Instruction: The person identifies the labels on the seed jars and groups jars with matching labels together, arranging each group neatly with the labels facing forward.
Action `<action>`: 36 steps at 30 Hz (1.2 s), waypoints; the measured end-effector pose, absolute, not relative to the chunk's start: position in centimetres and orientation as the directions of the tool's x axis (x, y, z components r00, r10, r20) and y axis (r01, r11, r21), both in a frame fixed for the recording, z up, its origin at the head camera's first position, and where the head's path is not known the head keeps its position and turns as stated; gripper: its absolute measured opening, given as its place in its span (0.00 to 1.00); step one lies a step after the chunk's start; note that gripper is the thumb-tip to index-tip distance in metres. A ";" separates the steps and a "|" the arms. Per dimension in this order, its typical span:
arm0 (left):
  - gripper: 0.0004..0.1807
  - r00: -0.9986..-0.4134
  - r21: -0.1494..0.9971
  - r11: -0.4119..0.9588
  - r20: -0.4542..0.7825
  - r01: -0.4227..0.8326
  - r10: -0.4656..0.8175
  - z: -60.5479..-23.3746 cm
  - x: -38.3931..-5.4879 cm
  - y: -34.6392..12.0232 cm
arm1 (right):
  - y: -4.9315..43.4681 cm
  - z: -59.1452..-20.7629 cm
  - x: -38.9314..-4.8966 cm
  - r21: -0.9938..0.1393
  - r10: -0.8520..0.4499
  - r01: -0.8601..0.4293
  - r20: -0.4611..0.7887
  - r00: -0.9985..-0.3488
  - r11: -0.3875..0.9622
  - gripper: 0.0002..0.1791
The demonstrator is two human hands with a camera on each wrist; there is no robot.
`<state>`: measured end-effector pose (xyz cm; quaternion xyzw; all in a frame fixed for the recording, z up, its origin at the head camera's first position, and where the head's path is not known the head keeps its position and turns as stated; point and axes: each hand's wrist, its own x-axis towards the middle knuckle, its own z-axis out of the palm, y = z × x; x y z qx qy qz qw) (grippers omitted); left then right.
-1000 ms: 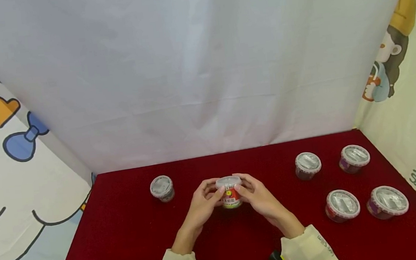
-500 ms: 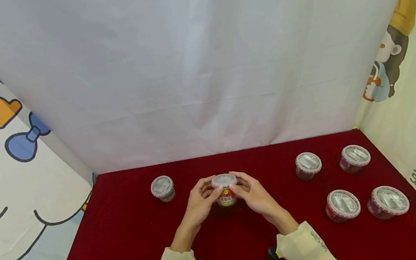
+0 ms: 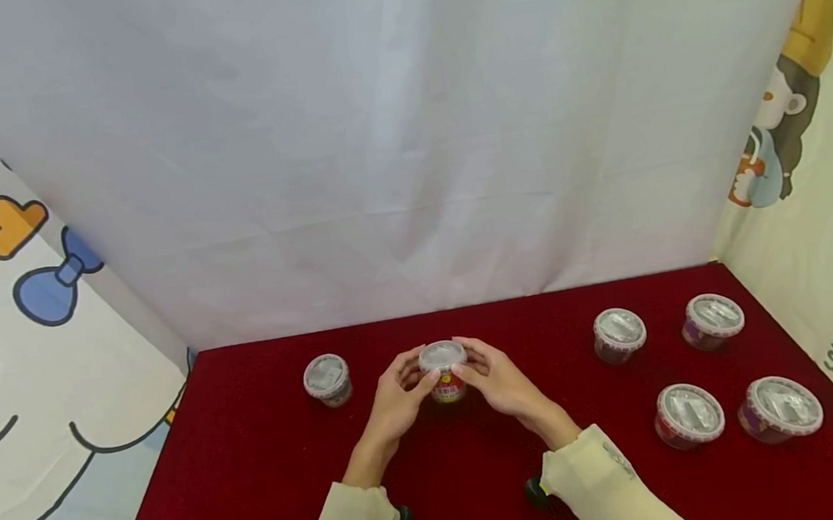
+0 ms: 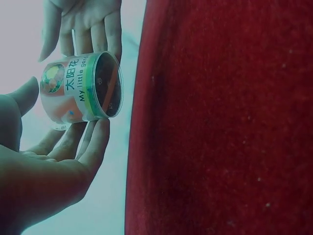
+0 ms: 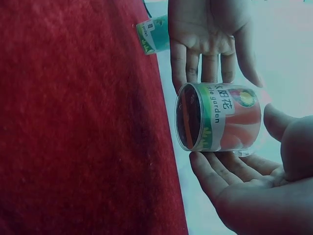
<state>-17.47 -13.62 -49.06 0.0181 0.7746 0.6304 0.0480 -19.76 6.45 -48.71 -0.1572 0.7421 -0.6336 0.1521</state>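
Between the two hands is a small lidded plastic tub (image 3: 447, 385) with a red label, raised off the red tabletop. My left hand (image 3: 392, 400) grips its left side, thumb towards the front. From the other side my right hand (image 3: 502, 381) holds it the same way. The left wrist view shows the clear tub (image 4: 68, 100) with "My little garden" print and dark contents behind its see-through base. In the right wrist view, fingers (image 5: 234, 171) curve along the tub (image 5: 234, 122). A similar tub (image 3: 327, 380) stands on the table left of the hands.
Several more lidded tubs stand at the right of the red table (image 3: 257, 476), among them a nearer one (image 3: 689, 415) and a far-right one (image 3: 713, 321). A white curtain (image 3: 408, 169) hangs behind the table. Printed cloths flank both sides.
Both hands have moved the tub a little to the left and farther away. It is tipped slightly, so more of its lid shows. The other tubs stay put.
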 end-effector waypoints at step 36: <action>0.32 -0.995 0.968 0.252 -0.022 0.003 0.097 -50.3 -18.9 -13.5 | 6.2 -50.7 -21.3 -0.989 -0.456 -0.046 -0.024 -0.890 0.141 0.34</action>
